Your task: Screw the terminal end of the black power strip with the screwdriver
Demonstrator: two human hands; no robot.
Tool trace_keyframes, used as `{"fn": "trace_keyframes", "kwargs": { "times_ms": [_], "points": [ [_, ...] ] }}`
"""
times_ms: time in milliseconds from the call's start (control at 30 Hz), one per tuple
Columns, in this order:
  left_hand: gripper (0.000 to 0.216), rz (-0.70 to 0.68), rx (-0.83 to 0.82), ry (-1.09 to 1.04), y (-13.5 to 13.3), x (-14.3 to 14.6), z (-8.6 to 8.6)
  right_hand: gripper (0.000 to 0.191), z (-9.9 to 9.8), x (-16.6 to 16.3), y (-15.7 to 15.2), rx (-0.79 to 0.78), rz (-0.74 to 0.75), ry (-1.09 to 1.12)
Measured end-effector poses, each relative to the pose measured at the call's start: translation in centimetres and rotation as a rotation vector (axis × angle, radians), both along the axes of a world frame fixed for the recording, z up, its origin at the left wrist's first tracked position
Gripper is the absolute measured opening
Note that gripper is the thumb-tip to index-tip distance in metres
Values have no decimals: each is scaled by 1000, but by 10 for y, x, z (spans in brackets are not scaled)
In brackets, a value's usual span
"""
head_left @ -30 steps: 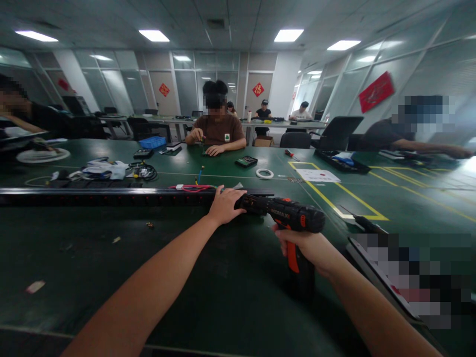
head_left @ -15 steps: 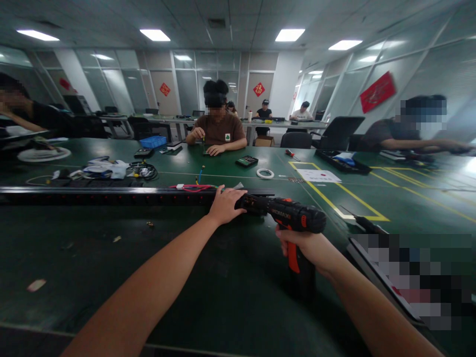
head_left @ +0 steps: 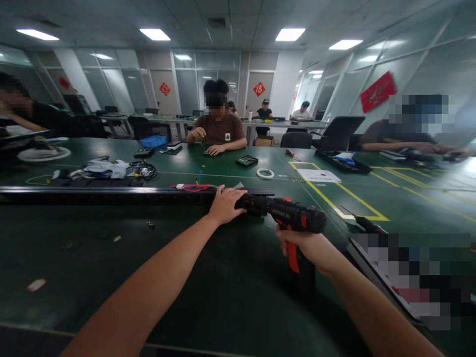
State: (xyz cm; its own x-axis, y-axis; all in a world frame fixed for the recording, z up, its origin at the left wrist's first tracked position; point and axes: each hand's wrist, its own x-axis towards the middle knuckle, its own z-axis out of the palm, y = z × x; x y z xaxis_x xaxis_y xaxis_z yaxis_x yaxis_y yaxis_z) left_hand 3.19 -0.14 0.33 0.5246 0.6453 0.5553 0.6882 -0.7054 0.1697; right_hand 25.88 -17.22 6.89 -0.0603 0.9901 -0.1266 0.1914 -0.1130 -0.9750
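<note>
A long black rail (head_left: 111, 196) with a shiny top edge lies across the table, running off to the left. My left hand (head_left: 225, 205) is closed over its right end, fingers on top and thumb along the near side. A black and orange cordless drill (head_left: 297, 216) points left, and my right hand (head_left: 307, 244) wraps round its grip. The drill's nose is at the rail's end, just right of my left hand; the tip of its bit cannot be made out. Red wires (head_left: 199, 187) with a white connector lie along the rail by my left fingers.
Across the green table (head_left: 178, 287) sits a co-worker (head_left: 219, 130); others sit left and right. Farther back are cables and bags (head_left: 106, 168), a blue basket (head_left: 153, 142), a tape roll (head_left: 265, 173) and a black tray (head_left: 344, 161). A dark screwdriver (head_left: 366, 223) lies right.
My hands, the drill and the rail look the same. At the far right, the co-worker's head and hands have shifted slightly.
</note>
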Motion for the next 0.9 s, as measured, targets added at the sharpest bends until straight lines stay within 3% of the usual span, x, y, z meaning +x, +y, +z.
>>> {"fn": "trace_keyframes", "kwargs": {
  "times_ms": [900],
  "points": [
    [62, -2, 10, 2, 1, 0, -2, 21, 5, -2, -4, 3, 7, -32]
  ]
}}
